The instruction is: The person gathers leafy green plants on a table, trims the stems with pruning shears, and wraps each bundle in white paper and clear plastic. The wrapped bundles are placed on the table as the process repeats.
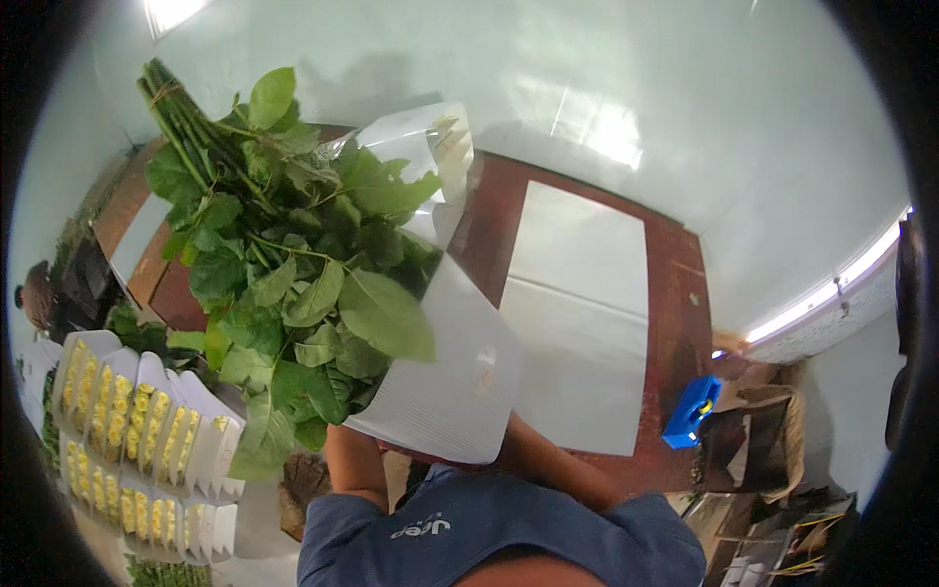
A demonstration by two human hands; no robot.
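A large bunch of leafy green stems [293, 271] rises in front of me, its leaves spreading wide. The cut stem ends [172, 110] are bound by a thin tie and point to the upper left. Around the bunch's other end is a white corrugated wrapper [447, 374]; any flower heads inside are hidden. My left forearm [356, 462] goes in beneath the leaves, while my right forearm [546, 455] reaches behind the wrapper. Both hands are out of view behind the bunch, so their grip does not show.
A white sheet [579, 315] lies on the dark red table [678, 308], with a blue tape dispenser [692, 412] at its right edge. Wrapped bunches of yellow flowers [139, 411] stand in rows at lower left. Another person [44, 297] is at far left. A bin [777, 440] stands right.
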